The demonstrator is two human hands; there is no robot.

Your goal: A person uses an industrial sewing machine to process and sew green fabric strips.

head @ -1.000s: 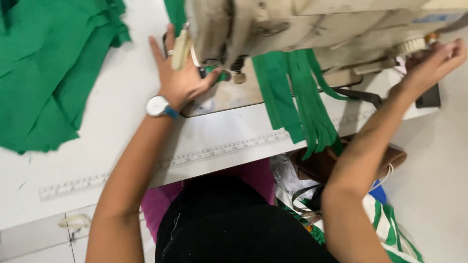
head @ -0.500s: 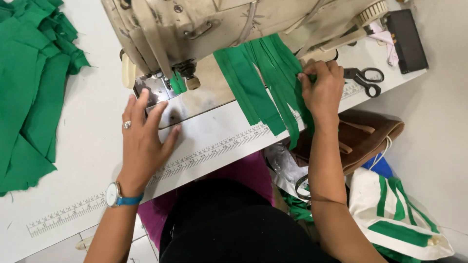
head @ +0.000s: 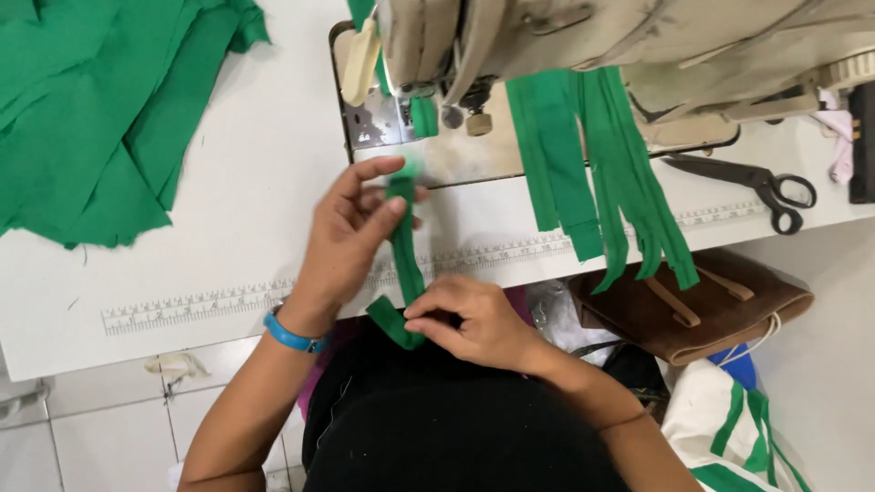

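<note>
Stretching across the table edge [head: 228, 273], a narrow green strip [head: 404, 264] is pinched at twelve o'clock by the left hand [head: 351, 241] and at six o'clock by the right hand [head: 474, 319]. Scissors [head: 747, 182] lie at three o'clock, beneath the sewing machine [head: 592, 36].

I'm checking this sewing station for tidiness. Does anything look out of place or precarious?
Mostly the green strips: they hang over the table edge toward a brown bag. The scissors lie near that edge. The left hand and right hand hold one strip.
</note>
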